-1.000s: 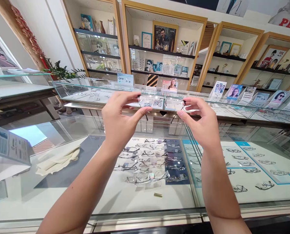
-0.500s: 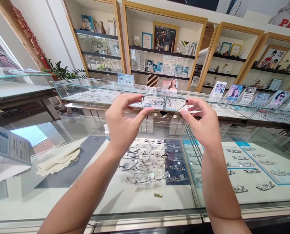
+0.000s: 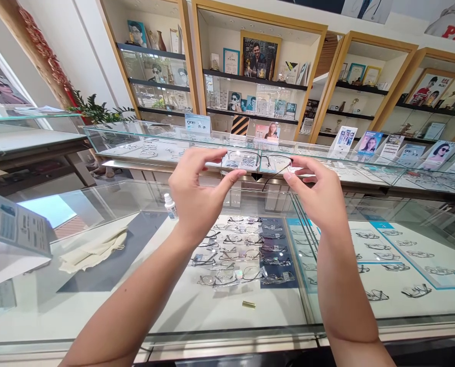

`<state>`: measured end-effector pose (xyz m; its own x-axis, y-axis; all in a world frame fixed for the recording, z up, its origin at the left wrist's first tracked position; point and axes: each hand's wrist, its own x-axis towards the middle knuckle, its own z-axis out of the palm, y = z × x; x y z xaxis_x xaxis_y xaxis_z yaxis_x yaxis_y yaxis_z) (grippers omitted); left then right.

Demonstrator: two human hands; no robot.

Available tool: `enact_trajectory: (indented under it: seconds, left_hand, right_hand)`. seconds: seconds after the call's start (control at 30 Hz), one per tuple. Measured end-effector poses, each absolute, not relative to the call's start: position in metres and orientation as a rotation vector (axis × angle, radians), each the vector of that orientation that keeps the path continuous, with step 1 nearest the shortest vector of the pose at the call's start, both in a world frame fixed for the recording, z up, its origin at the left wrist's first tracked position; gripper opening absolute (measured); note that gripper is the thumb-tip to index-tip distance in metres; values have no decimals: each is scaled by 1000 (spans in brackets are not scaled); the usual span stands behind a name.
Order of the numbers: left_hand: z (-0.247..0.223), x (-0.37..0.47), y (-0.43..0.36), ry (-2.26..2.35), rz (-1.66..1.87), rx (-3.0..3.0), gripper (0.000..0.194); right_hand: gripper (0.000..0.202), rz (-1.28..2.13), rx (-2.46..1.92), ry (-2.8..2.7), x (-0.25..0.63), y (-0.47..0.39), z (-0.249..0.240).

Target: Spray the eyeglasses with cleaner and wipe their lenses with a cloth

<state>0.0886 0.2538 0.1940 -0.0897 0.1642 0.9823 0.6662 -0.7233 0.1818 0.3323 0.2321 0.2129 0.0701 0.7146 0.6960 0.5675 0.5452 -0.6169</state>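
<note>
Right, both hands up: left hand & right hand pinch the glasses by each rim end, inspecting. Next probably needs steady, light grip.

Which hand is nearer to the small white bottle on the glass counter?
Left. The left hand is just right of the small white bottle; the right hand is much farther right, holding the glasses.
</note>
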Motion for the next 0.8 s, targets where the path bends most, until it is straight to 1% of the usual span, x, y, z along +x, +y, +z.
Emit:
enact_trajectory:
  seconds: [0.23,0.5,0.67,0.8]
  left_hand:
    - [194,89,254,-890,-1833,-1812,32]
    - [195,88,256,-915,-1899,-1858,31]
    - [194,84,263,-934,-1941,-1946,32]
    - [194,82,268,-966,-2055,-2014,32]
  right_hand:
    - [36,174,-1137,-1623,332,235,212]
    - [38,217,-1101,-1564,332,232,213]
    - [36,146,-1089,-1533,328,228,216]
    - [35,92,-1078,-1503,323,227,216]
